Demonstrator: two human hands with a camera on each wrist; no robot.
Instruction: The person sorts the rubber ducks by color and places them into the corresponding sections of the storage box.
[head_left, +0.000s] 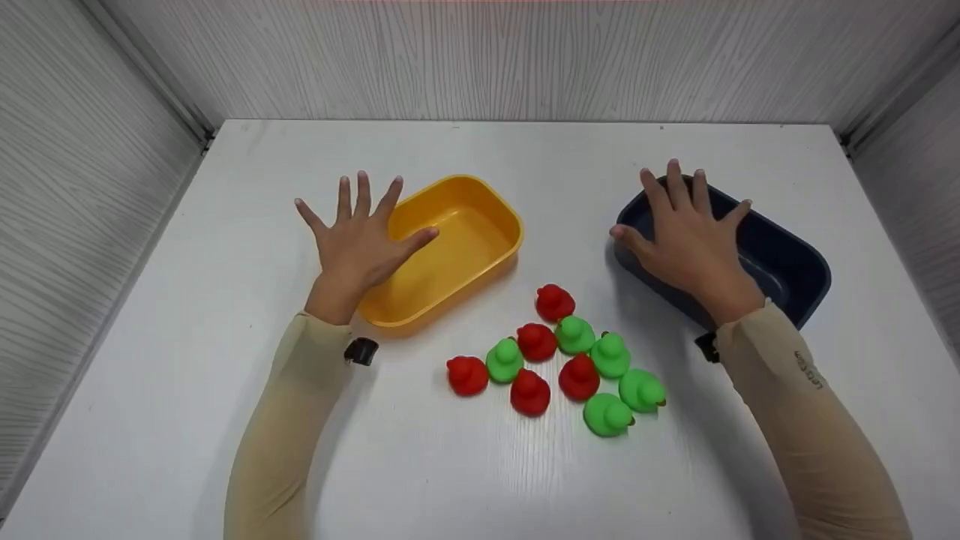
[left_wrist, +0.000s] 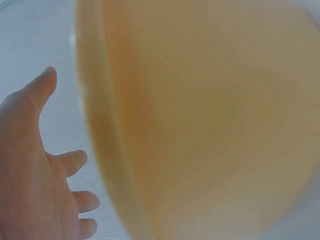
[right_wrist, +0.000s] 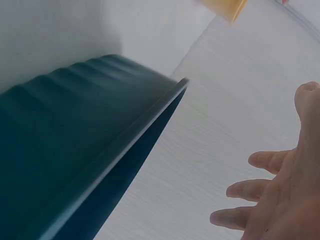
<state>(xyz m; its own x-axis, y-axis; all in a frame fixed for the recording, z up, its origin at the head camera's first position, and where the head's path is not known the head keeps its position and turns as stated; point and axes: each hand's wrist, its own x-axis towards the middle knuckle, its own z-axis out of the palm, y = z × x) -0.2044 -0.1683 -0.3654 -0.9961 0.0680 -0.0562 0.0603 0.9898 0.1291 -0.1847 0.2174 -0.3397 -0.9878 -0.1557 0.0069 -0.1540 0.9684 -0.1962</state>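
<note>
My left hand (head_left: pixel 355 247) is spread wide, fingers straight, over the left side of a yellow plastic tub (head_left: pixel 450 289). In the left wrist view the tub's wall (left_wrist: pixel 225 115) rises beside the hand, which holds nothing. My right hand (head_left: pixel 690 244) is likewise splayed, above the left part of a dark navy tub (head_left: pixel 784 262). The right wrist view shows that tub's rim and side (right_wrist: pixel 85 125) apart from the empty hand (right_wrist: pixel 280 200). Between and nearer than the tubs lies a group of red rubber ducks (head_left: pixel 530 393) and green rubber ducks (head_left: pixel 610 355).
The ducks sit close together on a white table (head_left: pixel 420 465). Pale wood-grain panels stand along the back (head_left: pixel 480 60), the left (head_left: pixel 67 187) and the right. Small black wrist devices (head_left: pixel 361 351) show at both cuffs.
</note>
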